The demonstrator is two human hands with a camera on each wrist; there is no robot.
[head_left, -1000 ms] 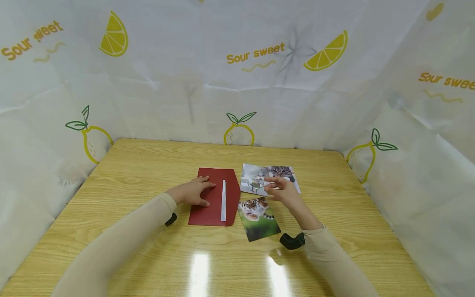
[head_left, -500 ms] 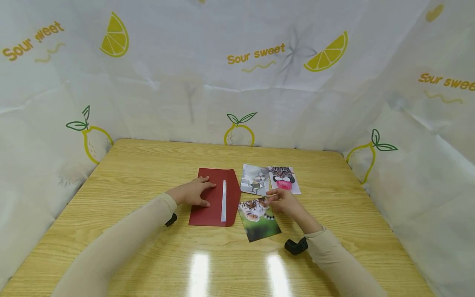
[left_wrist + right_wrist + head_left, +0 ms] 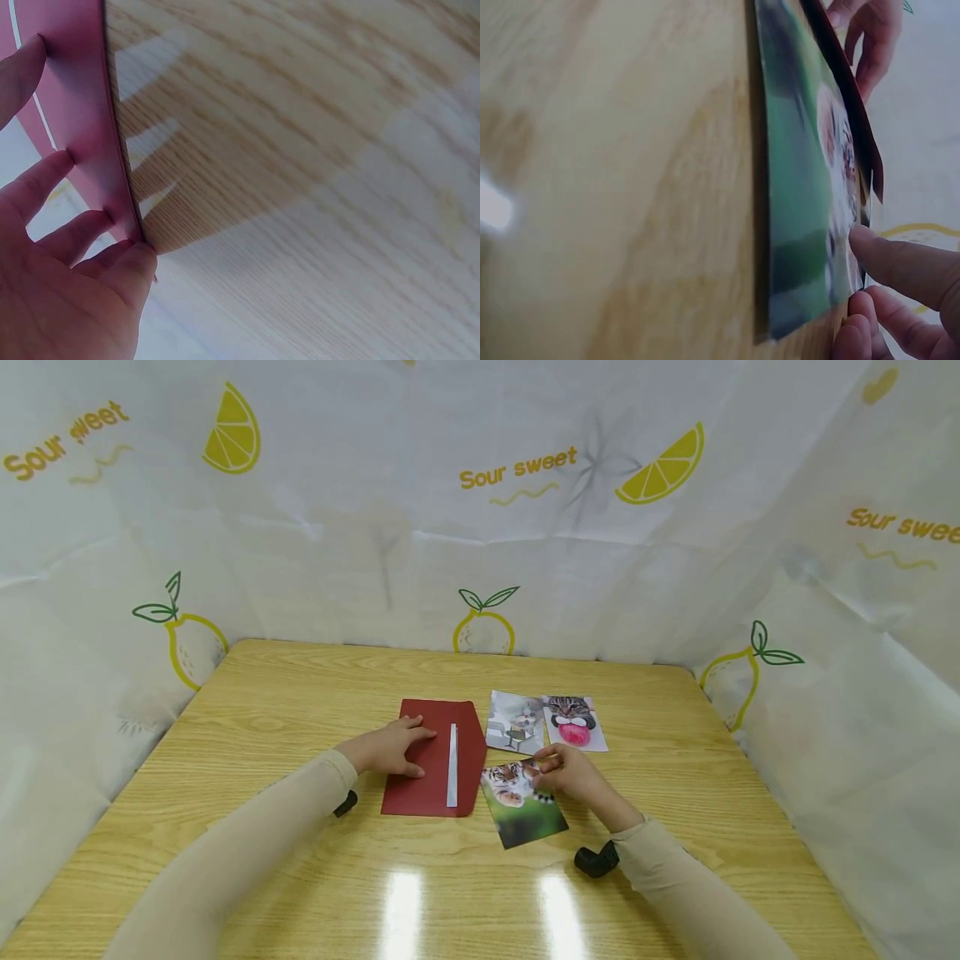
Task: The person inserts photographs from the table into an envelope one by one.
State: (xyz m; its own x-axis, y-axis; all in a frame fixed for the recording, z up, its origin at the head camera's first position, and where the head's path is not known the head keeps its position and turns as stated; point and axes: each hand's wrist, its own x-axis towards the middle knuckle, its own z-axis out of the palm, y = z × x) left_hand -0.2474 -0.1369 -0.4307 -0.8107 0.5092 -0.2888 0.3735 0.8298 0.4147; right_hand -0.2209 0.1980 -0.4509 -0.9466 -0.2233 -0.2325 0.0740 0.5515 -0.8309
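My left hand (image 3: 392, 748) lies spread on a red envelope (image 3: 467, 752), whose pointed flap faces right and bears a pale strip (image 3: 452, 777). In the left wrist view, the fingertips (image 3: 60, 156) press on the red paper near its edge. My right hand (image 3: 572, 774) is at the upper right corner of a tiger photo card (image 3: 525, 814). The right wrist view shows the thumb (image 3: 885, 251) on the card's printed face and the other fingers curled at its edge, pinching it.
Behind the tiger card lie a pale grey picture card (image 3: 513, 720) and a cat photo card (image 3: 573, 727), side by side. All rest on a wood-grain table (image 3: 337, 685). White printed sheeting (image 3: 337, 552) rises along the back and sides. Each wrist carries a black device (image 3: 596, 862).
My right hand has come down toward me from over the cat card to the tiger card's corner and now pinches it. The left hand stays on the envelope.
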